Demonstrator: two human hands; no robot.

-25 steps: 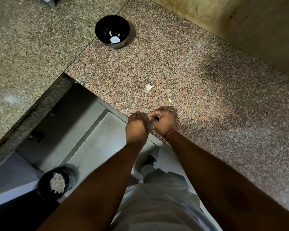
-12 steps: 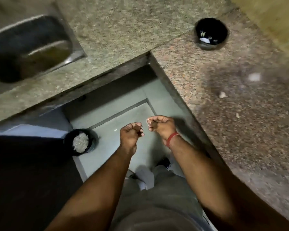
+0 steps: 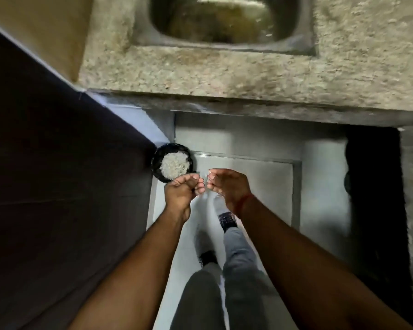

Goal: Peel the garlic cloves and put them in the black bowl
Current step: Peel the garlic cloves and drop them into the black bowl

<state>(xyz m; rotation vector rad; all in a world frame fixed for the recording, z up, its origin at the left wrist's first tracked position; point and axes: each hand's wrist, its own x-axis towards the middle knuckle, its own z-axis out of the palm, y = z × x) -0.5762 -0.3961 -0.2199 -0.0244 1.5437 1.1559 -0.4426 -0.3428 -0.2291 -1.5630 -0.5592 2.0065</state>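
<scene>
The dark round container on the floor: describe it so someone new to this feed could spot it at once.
Start at the steel sink set in the speckled stone counter at the top of the head view, then drop to the pale floor below the counter edge. In the floor's left corner, against the dark wall, just beyond the left hand, sits the dark round container. It alone holds a heap of whitish scraps.

Count: two hands, the left hand [image 3: 180,195] and the right hand [image 3: 229,186], close together; one red wrist band [image 3: 244,201] on the right; one steel sink [image 3: 224,22] far; one dark round container [image 3: 172,162] of pale scraps on the floor, left; two shoes [image 3: 221,208].
</scene>
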